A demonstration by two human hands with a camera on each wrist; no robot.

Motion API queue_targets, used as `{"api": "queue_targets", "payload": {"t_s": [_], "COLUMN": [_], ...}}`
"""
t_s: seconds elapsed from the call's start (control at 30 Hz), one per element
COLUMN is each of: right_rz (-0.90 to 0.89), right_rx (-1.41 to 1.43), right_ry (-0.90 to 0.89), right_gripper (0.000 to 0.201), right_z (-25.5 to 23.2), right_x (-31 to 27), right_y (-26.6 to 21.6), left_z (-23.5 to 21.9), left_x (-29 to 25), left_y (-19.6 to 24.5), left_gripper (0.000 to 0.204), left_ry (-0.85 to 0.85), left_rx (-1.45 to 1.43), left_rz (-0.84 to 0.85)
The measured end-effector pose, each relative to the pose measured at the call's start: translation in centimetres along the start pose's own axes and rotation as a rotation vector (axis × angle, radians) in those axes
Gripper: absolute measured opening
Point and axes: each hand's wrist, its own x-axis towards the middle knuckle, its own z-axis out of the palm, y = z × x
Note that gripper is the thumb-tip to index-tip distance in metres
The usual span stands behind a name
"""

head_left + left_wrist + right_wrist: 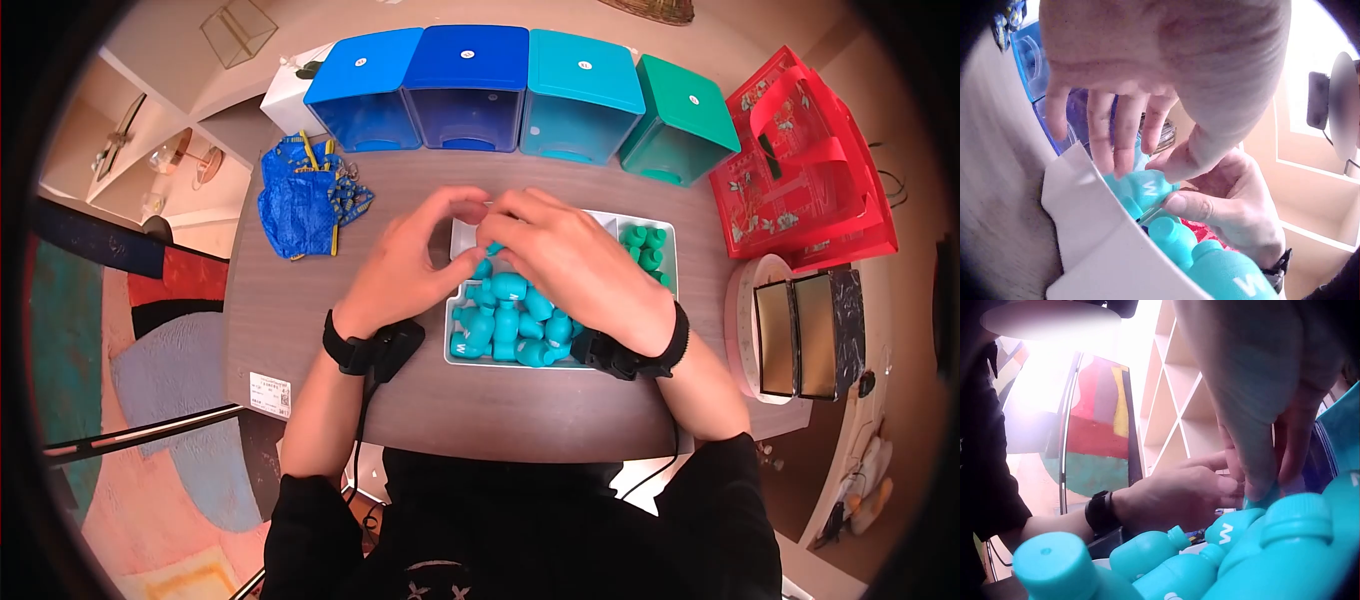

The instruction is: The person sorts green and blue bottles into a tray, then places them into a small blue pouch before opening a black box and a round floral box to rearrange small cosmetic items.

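A white compartment tray holds a heap of small teal bottles, some marked with a white W. My right hand is over the tray, thumb and fingers pinching a teal bottle above the others. Opposite it, my left hand arches over the tray's left side with its thumb tip close against that bottle. The left hand's other fingers hang fairly straight and spread in the left wrist view. Green bottles lie in the tray's right compartment, partly beyond the right hand.
Several blue, teal and green bins line the table's back edge. A folded blue bag lies at the left, and a red gift bag stands at the right. Near it are a round pink box and gold-panelled frames.
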Motion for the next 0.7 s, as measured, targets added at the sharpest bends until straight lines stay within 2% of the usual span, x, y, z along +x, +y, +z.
{"api": "queue_targets", "payload": {"t_s": [0.03, 0.1, 0.13, 0.2, 0.33, 0.4, 0.5, 0.63, 0.7], "right_rz": [0.019, 0.039, 0.086, 0.133, 0.078, 0.07, 0.047, 0.015, 0.03], "right_rx": [0.022, 0.073, 0.108, 0.144, 0.093, 0.029, 0.02, 0.027, -0.017], "right_ry": [-0.033, -0.079, -0.144, -0.208, -0.141, -0.121, -0.168, -0.173, -0.27], "right_gripper": [0.025, 0.025, 0.025, 0.026, 0.027, 0.026, 0.026, 0.026, 0.026], "right_z": [0.2, 0.1, -0.1, -0.2, -0.3, -0.9, -1.8, -1.4, -0.8], "right_x": [-0.1, -0.2, -0.1, -0.1, -0.5, -0.5, -0.5, -1.1, -1.4], "right_y": [0.0, -0.2, -0.4, -0.3, 0.0, -0.3, -0.7, -0.6, -0.4], "left_z": [0.0, -0.1, 0.0, 0.2, 0.4, 0.6, 0.7, 0.7, 0.7], "left_x": [0.0, 0.1, 0.1, 0.1, -0.3, -0.4, -0.5, -0.3, -0.1], "left_y": [0.2, 1.0, 0.6, -0.4, 0.1, -1.2, -0.5, 0.0, 0.4], "left_gripper": [0.051, 0.048, 0.048, 0.046, 0.039, 0.032, 0.028, 0.028, 0.026], "left_ry": [0.0, -0.125, -0.126, -0.107, -0.143, -0.158, -0.205, -0.179, -0.176], "left_rx": [0.0, 0.011, 0.01, 0.088, 0.046, 0.209, 0.2, 0.248, 0.276], "left_rz": [-0.002, -0.196, -0.198, -0.023, -0.137, 0.16, 0.075, 0.072, 0.072]}}
